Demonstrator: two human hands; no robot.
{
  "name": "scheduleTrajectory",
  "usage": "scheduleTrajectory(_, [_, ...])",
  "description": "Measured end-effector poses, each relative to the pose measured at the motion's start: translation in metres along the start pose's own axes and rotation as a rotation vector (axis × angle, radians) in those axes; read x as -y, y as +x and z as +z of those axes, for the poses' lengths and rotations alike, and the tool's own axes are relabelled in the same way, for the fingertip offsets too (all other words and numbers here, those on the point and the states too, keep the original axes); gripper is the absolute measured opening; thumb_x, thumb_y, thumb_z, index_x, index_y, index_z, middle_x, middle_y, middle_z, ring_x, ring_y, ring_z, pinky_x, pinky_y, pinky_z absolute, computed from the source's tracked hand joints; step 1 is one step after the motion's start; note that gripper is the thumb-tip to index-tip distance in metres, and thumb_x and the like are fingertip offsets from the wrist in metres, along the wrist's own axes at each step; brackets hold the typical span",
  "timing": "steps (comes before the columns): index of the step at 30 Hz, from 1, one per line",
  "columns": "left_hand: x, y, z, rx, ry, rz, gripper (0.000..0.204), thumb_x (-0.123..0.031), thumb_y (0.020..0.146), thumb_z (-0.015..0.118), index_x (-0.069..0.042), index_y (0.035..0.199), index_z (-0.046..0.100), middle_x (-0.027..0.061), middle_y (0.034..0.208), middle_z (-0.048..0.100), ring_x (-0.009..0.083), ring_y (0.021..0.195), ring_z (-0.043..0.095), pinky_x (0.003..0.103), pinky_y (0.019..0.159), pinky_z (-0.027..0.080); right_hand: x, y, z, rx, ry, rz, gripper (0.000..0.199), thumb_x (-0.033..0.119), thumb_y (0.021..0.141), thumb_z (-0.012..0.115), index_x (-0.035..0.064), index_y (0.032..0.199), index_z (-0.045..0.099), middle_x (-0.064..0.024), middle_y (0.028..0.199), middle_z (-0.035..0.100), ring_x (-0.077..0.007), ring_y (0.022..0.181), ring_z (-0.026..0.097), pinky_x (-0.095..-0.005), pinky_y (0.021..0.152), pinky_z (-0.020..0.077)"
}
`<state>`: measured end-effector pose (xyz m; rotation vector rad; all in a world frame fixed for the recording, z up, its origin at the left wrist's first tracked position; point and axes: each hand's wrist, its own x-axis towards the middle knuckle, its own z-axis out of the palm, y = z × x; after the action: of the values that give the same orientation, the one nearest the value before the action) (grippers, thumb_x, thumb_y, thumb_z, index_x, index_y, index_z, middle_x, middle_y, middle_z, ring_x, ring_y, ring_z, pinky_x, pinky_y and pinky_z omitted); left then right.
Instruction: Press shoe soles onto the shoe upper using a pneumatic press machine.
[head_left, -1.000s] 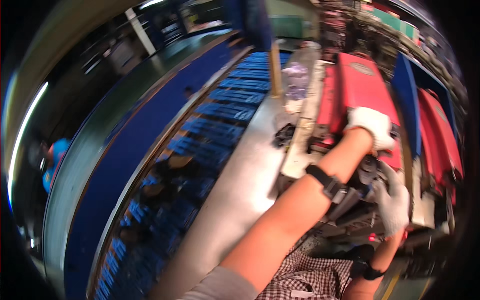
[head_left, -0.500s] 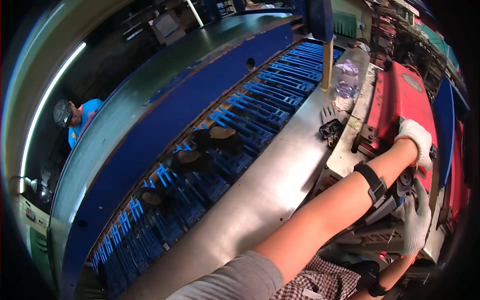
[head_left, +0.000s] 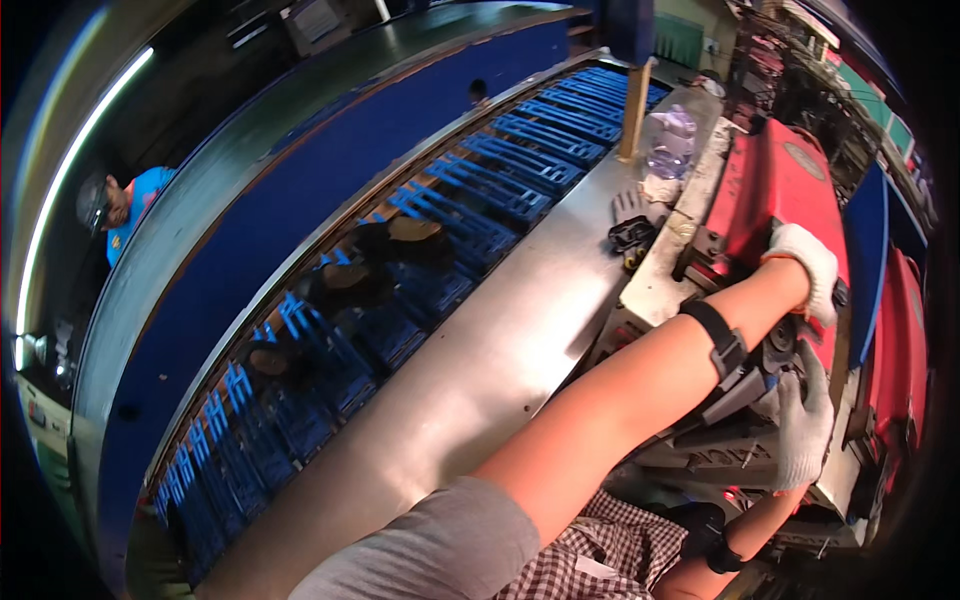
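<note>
My left hand (head_left: 806, 265), in a white knit glove, lies against the side of a red machine head (head_left: 785, 185). Its wrist bends over and its fingers are mostly hidden. A small dark knob (head_left: 840, 293) is beside it. Lower down, my right hand (head_left: 803, 415), also gloved, has its fingers bent up beside a black round machine part (head_left: 776, 340). Thumb and fingers close around something dark that I cannot make out. A black strap (head_left: 715, 335) circles my left forearm.
Left of the machine runs a metal ledge (head_left: 480, 400) with a clear plastic bottle (head_left: 670, 145) and a dark-palmed glove (head_left: 632, 235). Beyond it, a conveyor of blue racks (head_left: 480, 190) carries several dark pieces. A person (head_left: 130, 205) is behind the far blue wall. Another red machine (head_left: 895, 350) stands at right.
The whole view has shifted a little, so everything sits farther left and slightly higher. Both hands keep nearly the same places on the machine.
</note>
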<state>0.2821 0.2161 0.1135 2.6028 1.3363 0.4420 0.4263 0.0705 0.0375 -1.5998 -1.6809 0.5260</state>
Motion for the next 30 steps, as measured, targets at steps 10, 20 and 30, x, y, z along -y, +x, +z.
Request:
scheduleTrajectory(10, [-0.009,-0.003,-0.006,0.012,0.033,-0.005,0.057,-0.055,0.073,0.071,-0.013,0.109,0.081,0.0129,0.106,0.079,0.0307,0.097,0.076,0.045,0.084,0.059,0.012,-0.006,-0.008,-0.043,-0.127,-0.03,0.05,0.006,0.096,0.064,0.0041,0.145,0.059,-0.0125,0.11,0.072,-0.0116,0.084,0.061,-0.0288,0.08,0.0533])
scheduleTrajectory(20, [-0.007,-0.002,-0.006,0.028,0.033,-0.009,0.06,-0.059,0.071,0.072,-0.014,0.11,0.081,0.0125,0.107,0.079,0.0311,0.098,0.076,0.044,0.086,0.059,0.009,-0.007,-0.007,-0.038,-0.11,-0.069,0.051,0.011,0.096,0.064,0.0054,0.146,0.058,-0.018,0.131,0.071,-0.0217,0.108,0.069,-0.0335,0.096,0.0522])
scheduleTrajectory(30, [-0.011,0.007,-0.001,-0.006,0.049,-0.026,0.065,-0.061,0.067,0.073,-0.013,0.109,0.082,0.0146,0.107,0.079,0.0299,0.099,0.076,0.043,0.087,0.059,-0.045,0.01,-0.003,-0.126,-0.096,-0.257,0.046,0.009,0.1,0.062,0.0062,0.146,0.059,-0.0074,0.119,0.067,-0.0117,0.085,0.063,-0.0276,0.073,0.0553])
